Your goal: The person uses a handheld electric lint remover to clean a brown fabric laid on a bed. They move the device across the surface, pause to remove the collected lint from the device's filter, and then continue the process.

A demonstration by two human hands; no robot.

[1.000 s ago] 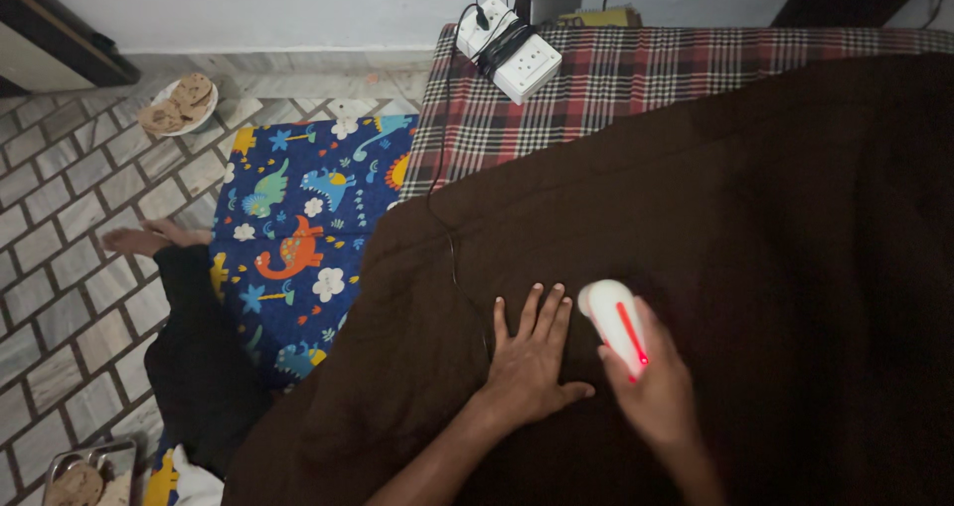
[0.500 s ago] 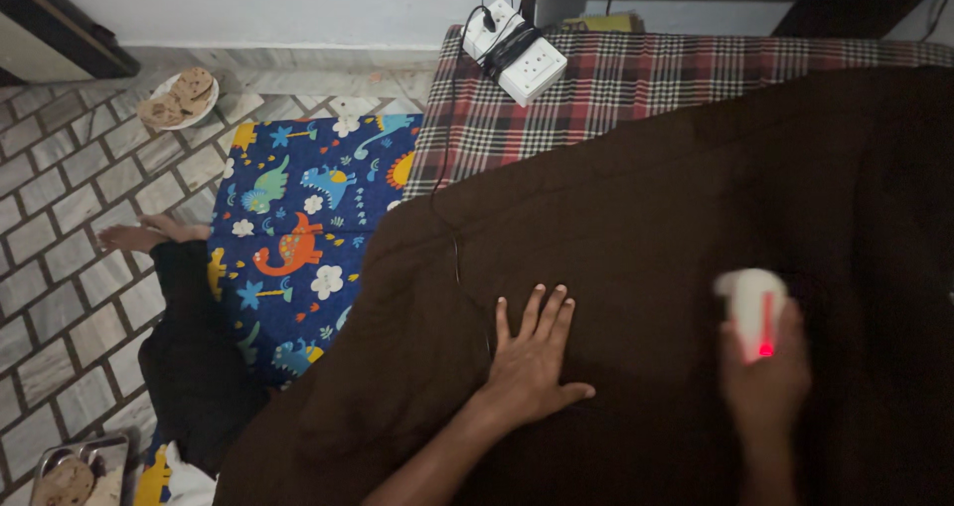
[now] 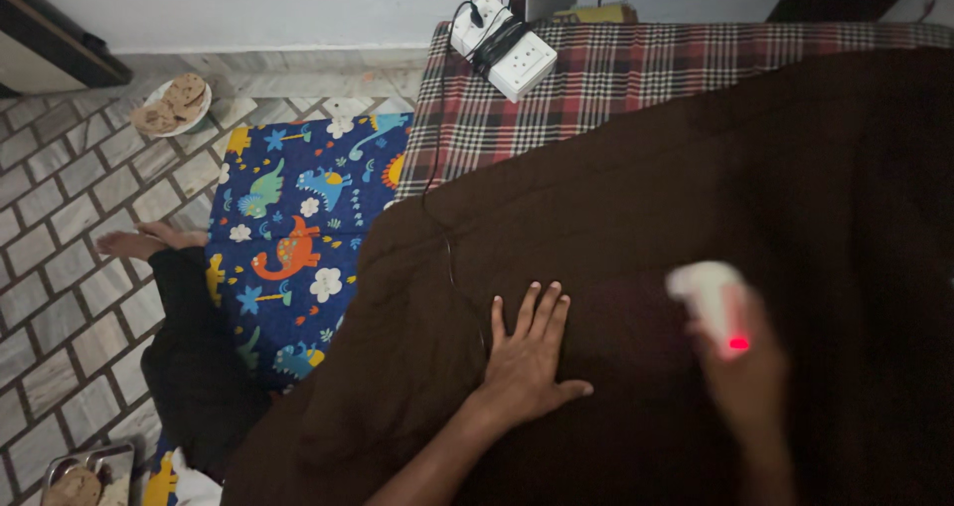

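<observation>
Gripping a white device [image 3: 708, 297], right hand [image 3: 745, 377] fingers closed; left hand [image 3: 527, 362] splayed on brown cloth [image 3: 696, 168].

We keep our left hand [image 3: 527, 362] flat, palm down, fingers [image 3: 545, 312] spread; our right hand [image 3: 745, 372], blurred, w/ fingers curled in a grip.

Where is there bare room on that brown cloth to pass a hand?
The brown cloth lies bare between the plaid sheet and the two hands, and right of the white device. Nearest the person it is crowded: the left hand lies flat, the right hand grips the device.
</observation>
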